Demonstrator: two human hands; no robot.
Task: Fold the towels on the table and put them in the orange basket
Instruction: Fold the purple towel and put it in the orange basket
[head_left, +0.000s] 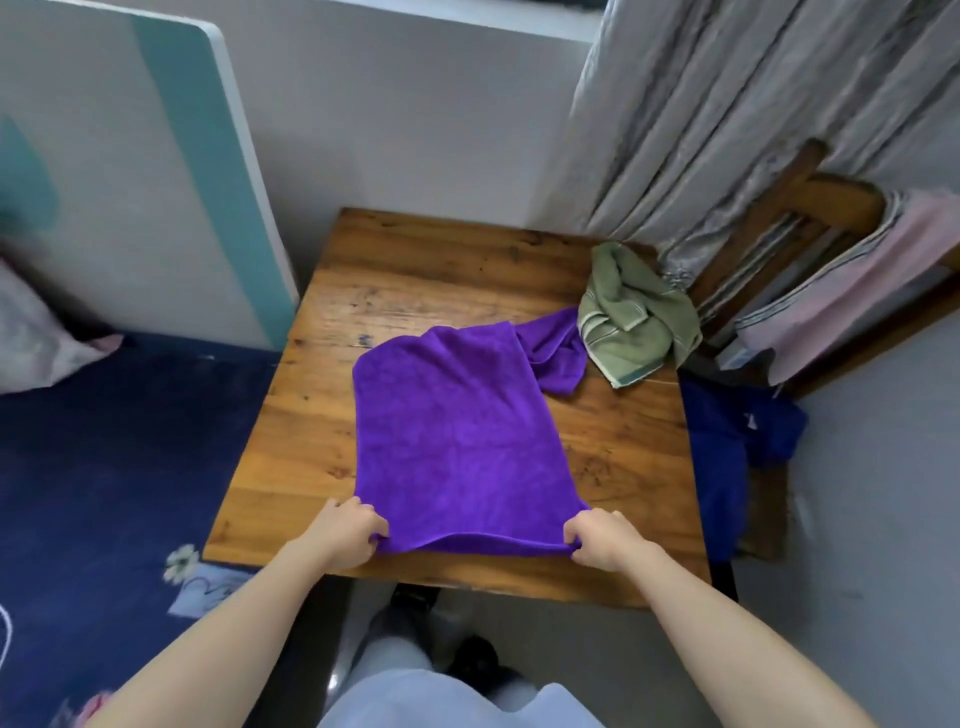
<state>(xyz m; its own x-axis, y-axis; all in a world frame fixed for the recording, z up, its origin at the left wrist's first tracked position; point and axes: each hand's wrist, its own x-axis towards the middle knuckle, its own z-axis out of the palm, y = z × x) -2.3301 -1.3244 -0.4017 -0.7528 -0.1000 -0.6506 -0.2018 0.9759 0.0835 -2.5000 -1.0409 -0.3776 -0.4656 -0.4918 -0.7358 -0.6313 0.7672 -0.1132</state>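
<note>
Lowest in the view is the person's pale grey-blue clothing (457, 701), with two bare forearms reaching forward from it. The left hand (345, 532) and the right hand (602, 540) each pinch one near corner of a bright purple plush towel (457, 436), fingers curled round the cloth, and the hem sags slightly between them.

Two towels are on the square brown wooden table (415, 270). The purple one lies mostly flat across the middle, and its far right corner is bunched up. A crumpled sage-green towel (636, 317) sits at the far right corner, touching that bunched end.

Both hands are just inside the table's near edge. Bare wood shows along the far side, down the left of the purple towel and to its right.

A dark blue cloth (727, 441) hangs beside the table's right edge. A wooden chair (810, 208) draped with a pink striped cloth (857, 280) stands just beyond, before a grey curtain (727, 104). A dark blue flowered bedcover (104, 441) lies left of the table.
</note>
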